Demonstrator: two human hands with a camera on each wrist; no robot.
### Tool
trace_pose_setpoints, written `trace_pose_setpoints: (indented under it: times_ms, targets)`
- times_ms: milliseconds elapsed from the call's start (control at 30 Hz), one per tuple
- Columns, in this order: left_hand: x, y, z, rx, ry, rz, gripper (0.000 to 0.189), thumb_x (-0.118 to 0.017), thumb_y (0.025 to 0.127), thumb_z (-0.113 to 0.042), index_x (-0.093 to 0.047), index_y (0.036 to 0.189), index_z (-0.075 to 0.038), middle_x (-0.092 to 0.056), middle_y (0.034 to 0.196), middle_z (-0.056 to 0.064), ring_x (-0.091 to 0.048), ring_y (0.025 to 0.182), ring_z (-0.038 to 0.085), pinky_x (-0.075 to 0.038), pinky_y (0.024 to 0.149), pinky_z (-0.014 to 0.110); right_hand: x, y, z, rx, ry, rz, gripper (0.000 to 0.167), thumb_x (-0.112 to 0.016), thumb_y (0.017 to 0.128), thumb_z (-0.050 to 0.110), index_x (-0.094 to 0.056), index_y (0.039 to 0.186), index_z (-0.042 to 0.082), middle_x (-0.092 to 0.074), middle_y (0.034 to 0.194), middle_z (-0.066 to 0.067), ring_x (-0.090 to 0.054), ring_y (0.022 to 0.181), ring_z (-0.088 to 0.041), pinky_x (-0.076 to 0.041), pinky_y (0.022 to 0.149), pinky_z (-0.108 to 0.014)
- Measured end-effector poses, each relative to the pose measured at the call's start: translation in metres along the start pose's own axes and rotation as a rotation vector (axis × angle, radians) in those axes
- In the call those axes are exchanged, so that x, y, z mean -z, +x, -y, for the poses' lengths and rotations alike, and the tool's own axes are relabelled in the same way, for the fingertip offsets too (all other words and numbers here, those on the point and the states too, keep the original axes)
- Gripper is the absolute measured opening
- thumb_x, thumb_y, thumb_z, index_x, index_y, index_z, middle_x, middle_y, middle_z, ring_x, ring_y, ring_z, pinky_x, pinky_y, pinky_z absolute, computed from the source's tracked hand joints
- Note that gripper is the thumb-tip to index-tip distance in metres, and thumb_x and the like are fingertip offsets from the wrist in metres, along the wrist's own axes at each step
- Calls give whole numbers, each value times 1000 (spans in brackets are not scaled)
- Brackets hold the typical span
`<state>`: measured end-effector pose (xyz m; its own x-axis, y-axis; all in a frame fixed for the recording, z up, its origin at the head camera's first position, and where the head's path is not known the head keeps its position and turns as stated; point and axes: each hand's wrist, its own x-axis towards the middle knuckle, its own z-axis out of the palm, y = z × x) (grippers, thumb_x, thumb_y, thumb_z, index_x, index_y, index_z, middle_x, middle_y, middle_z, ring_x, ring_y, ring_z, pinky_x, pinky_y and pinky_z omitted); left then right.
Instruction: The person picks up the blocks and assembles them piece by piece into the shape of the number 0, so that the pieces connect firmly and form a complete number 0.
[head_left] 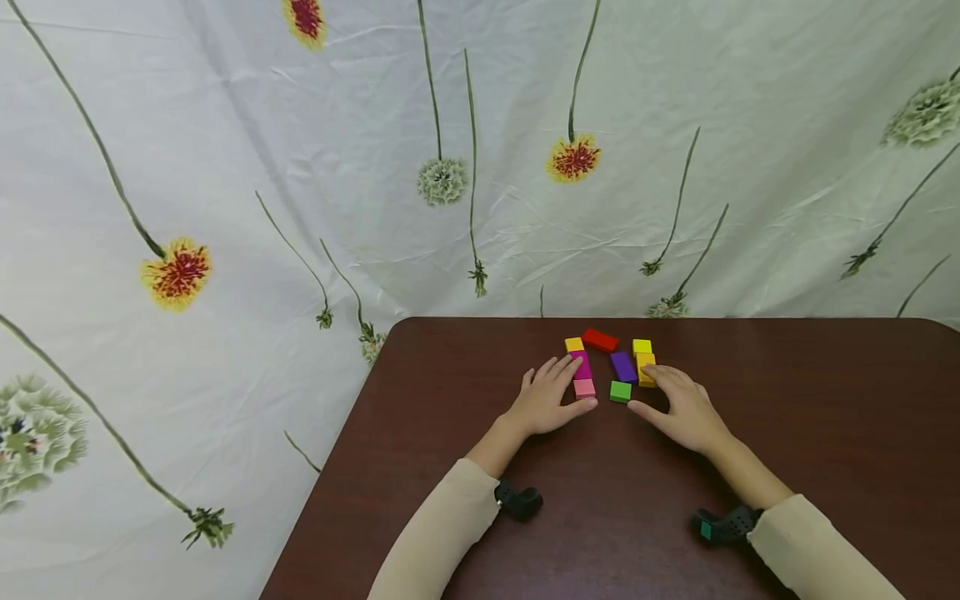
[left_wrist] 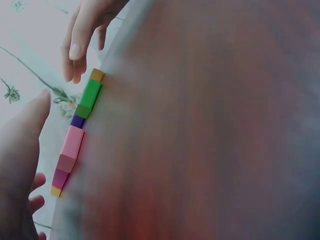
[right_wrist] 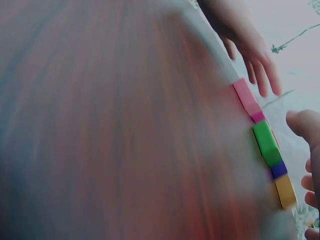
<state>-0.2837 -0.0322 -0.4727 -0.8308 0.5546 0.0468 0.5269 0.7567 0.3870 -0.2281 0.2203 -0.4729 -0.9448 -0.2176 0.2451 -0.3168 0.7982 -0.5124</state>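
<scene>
Head view: spread left hand (head_left: pixel 546 402) partly hides the magenta block (head_left: pixel 584 369); right hand (head_left: pixel 686 410) spread.

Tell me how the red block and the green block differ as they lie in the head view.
The red block lies at the far side of the group, while the green block is on the side nearer the person. The red block looks longer in this view; the green block looks more compact. The red block sits at a clear slant, the green block almost straight. Both lie on the brown table.
</scene>
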Motion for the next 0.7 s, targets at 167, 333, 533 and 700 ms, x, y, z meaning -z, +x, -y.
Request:
trace_pose_setpoints:
  times_ms: [167, 333, 533, 700]
  targets:
    - [3, 16, 3, 4, -31, -108, 63, -43, 100, -49, -37, 151, -11, -37, 153, 9, -32, 140, 30, -29, 108, 55, -11, 13, 12, 32, 34, -46, 64, -67, 91, 37, -51, 137, -4, -51, 136, -25, -39, 129, -42, -26, 99, -69]
    - [8, 32, 5, 25, 8, -176, 43, -47, 103, -29, -51, 142, -12, -47, 146, 6, -42, 132, 28, -37, 103, 49, -20, 26, 26, 35, 50, -70, 58, -67, 92, 35, -56, 133, -3, -55, 132, -24, -44, 126, -42, -30, 99, -67]
    - [14, 45, 6, 0, 125, -157, 38, -51, 101, -18, -58, 138, -21, -51, 140, 2, -45, 127, 28, -41, 98, 45, -34, 39, 46, -2, 15, -147, 45, -68, 91, 31, -65, 120, -3, -66, 114, -20, -53, 105, -36, -40, 90, -56]
    - [20, 54, 5, -29, 228, -68, 46, -47, 98, -6, -61, 135, -31, -47, 144, -1, -39, 130, 27, -38, 98, 43, -45, 49, 57, -79, -47, -175, 43, -69, 89, 34, -69, 112, -1, -69, 108, -18, -53, 97, -34, -41, 81, -51]
